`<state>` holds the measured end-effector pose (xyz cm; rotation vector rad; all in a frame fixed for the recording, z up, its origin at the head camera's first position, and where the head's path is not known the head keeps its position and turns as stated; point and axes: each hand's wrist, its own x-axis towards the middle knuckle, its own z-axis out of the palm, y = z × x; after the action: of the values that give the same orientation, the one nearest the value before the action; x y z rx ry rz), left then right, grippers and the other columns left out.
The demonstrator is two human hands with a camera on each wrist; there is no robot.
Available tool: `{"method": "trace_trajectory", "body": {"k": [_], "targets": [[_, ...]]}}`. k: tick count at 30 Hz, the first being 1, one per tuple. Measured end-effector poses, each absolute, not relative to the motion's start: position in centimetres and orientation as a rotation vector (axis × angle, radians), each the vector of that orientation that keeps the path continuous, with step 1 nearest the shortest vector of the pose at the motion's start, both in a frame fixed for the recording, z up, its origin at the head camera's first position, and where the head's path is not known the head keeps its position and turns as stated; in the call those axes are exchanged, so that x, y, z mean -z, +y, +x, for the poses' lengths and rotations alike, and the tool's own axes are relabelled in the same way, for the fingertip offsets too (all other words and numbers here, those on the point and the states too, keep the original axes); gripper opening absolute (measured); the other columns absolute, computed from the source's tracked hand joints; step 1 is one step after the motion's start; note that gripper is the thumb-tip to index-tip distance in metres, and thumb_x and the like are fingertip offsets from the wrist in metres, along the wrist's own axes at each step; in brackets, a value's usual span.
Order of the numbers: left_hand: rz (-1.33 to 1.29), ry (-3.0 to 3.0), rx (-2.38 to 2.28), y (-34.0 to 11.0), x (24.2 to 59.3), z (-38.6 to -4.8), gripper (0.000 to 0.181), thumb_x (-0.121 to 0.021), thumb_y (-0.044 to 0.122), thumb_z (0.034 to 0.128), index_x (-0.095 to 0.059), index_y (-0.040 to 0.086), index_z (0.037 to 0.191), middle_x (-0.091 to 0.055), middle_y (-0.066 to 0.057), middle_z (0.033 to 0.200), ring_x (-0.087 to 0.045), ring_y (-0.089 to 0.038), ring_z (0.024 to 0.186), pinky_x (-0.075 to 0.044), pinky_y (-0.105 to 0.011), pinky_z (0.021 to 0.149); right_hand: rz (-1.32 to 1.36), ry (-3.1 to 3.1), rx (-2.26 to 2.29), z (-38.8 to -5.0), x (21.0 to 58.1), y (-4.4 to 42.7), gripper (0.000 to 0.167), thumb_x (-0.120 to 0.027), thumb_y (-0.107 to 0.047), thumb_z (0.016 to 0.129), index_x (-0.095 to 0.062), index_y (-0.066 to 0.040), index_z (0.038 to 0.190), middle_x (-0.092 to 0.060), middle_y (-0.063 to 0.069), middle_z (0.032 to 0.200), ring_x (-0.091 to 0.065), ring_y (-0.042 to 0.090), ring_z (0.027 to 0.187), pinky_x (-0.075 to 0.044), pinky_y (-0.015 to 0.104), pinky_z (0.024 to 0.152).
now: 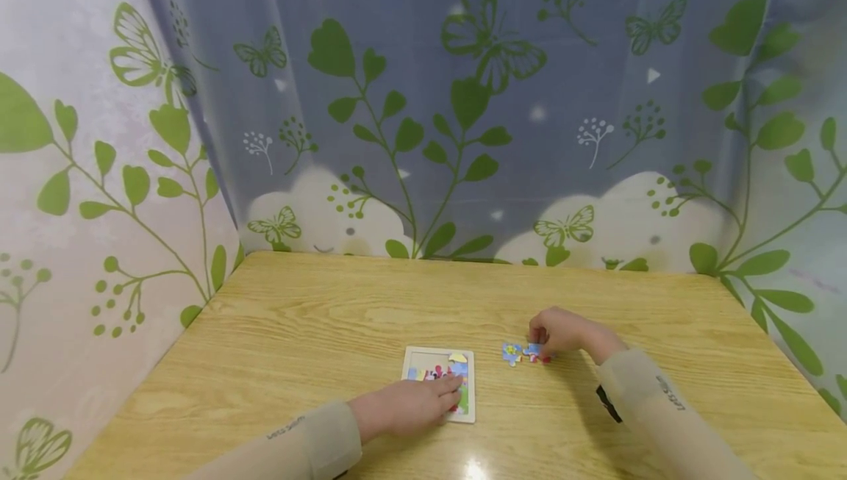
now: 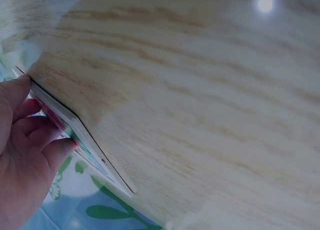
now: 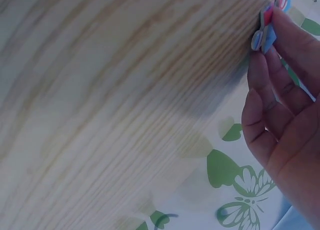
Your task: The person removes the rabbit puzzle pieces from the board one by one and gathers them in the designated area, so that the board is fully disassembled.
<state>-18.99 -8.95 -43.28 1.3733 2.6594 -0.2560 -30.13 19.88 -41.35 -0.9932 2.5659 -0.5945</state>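
A square puzzle tray with a pale wooden rim lies on the table, with colourful pieces set in its lower and right parts. My left hand rests over it, fingers stretched across the pieces and covering part of the picture. In the left wrist view, the thumb of my left hand touches the tray's rim. To the tray's right, my right hand pinches a blue and red puzzle piece between thumb and fingers. Beside it lies a loose blue puzzle piece with a yellow figure.
The wood-grain table extends around the tray and loose pieces. Behind it hangs a blue-grey curtain printed with green leaves and butterflies. Similar patterned fabric stands along the left side, and more on the right.
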Motion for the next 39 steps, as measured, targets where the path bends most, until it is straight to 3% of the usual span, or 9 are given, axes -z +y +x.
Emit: {"method": "trace_trajectory", "body": {"k": [21,39], "targets": [[1.371,2.667,0.275,-8.87,43.28,-18.92,0.044,-0.039,0.028,0.0948,-0.038,0.008,0.134,-0.027,-0.005,0.142,-0.023,-0.011,0.128,-0.027,-0.020,0.099,-0.972,2.675,0.458,-29.69,41.26,19.55,0.014,-0.071,-0.003,0.070,-0.059,-0.010,0.070,-0.051,-0.007,0.065,-0.044,0.007,0.057,-0.040,0.023,0.052],[1.377,2.667,0.251,-8.95,43.19,-18.93,0.044,-0.039,0.028,0.0947,-0.038,0.007,0.134,-0.028,-0.005,0.141,-0.024,-0.012,0.128,-0.027,-0.021,0.099,-1.002,2.669,0.450,-29.67,41.36,19.57,0.012,-0.071,-0.003,0.071,-0.060,-0.006,0.068,-0.052,-0.007,0.064,-0.045,0.006,0.056,-0.040,0.022,0.052]]}}
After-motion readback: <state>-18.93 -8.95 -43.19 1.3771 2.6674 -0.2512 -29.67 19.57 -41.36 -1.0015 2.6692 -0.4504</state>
